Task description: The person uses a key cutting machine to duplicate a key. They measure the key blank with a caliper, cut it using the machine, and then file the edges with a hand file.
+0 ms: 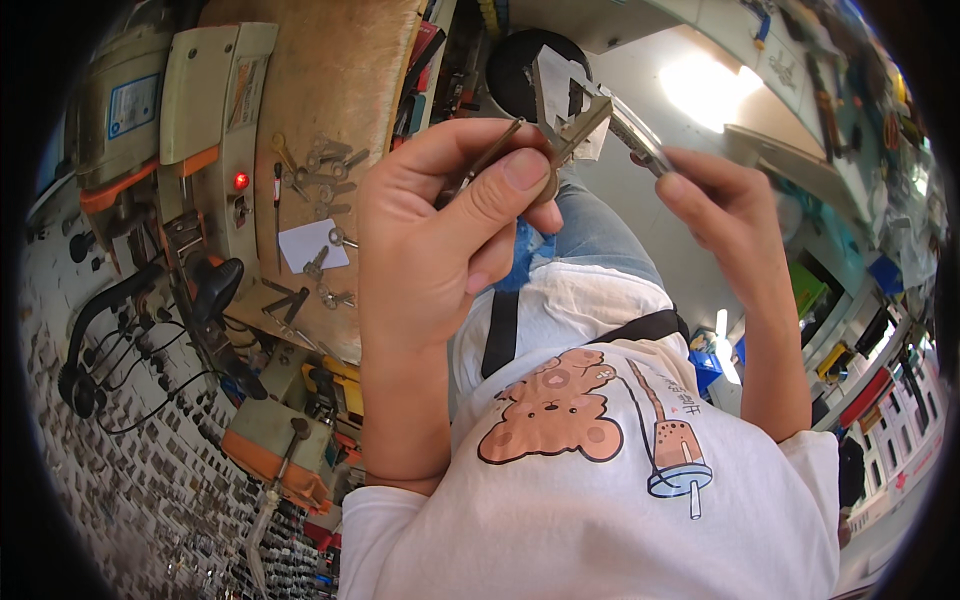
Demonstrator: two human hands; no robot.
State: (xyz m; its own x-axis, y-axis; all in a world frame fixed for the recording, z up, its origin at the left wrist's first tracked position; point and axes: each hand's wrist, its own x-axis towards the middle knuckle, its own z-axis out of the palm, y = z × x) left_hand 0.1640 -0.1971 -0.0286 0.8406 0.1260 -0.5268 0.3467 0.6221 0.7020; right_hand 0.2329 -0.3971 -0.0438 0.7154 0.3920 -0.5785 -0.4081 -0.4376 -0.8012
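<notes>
My left hand (425, 215) is raised in front of my chest, its thumb and fingers pinching a flat metal key (583, 127) whose blade points up and to the right. A second thin metal piece (494, 150), perhaps another key seen edge-on, sticks out between the same fingers. To the right, my right hand (722, 205) grips the end of a metal caliper (632, 128) between thumb and fingers. The caliper's jaws lie right at the key blade; whether they touch it I cannot tell.
At left, a wooden bench (335, 60) carries scattered keys (325, 165) and a small white paper (308, 245). Beside it stands a key-cutting machine (215, 120) with a red light. Rows of key blanks (150, 500) hang lower left. A round black stool (530, 70) is beyond my hands.
</notes>
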